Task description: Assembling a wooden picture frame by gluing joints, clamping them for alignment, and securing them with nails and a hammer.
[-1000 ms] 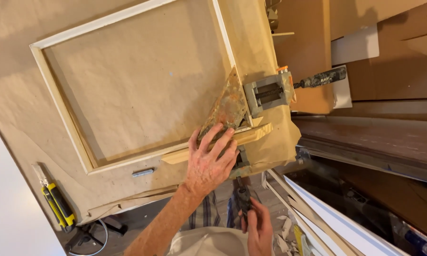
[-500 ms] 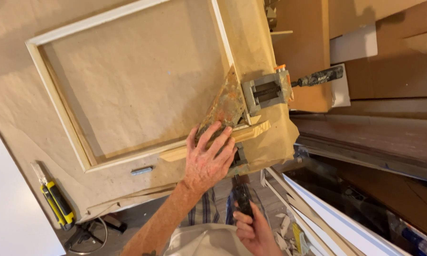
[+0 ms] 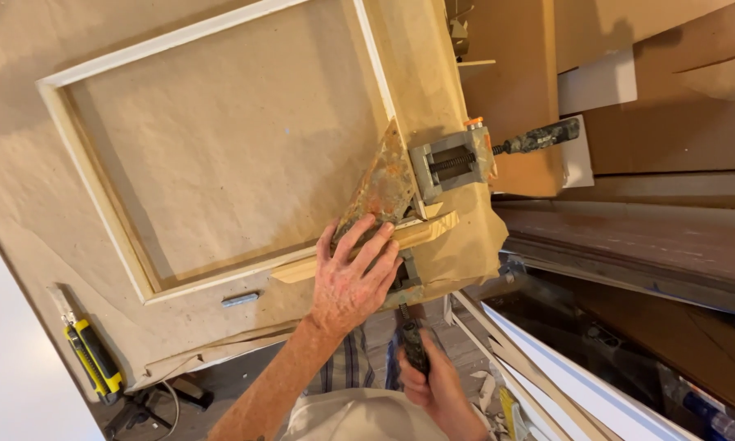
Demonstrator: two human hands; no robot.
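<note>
The person's left hand [image 3: 353, 282] is bare: no glove, ring or watch shows, and the forearm behind it is bare too, with no sleeve reaching the wrist. The right hand [image 3: 437, 384] is also bare and ungloved, its wrist uncovered. Below the left hand and beside the right hand is a patch of plaid cloth [image 3: 353, 369] in blue, grey and white checks. Beneath that, a pale cream garment [image 3: 359, 416] covers the body at the bottom edge.

You have one wooden frame [image 3: 212, 155], one corner clamp [image 3: 420, 175] with two screw handles [image 3: 539, 137], one yellow utility knife [image 3: 94, 359], and two hands [image 3: 351, 282] working.
</note>
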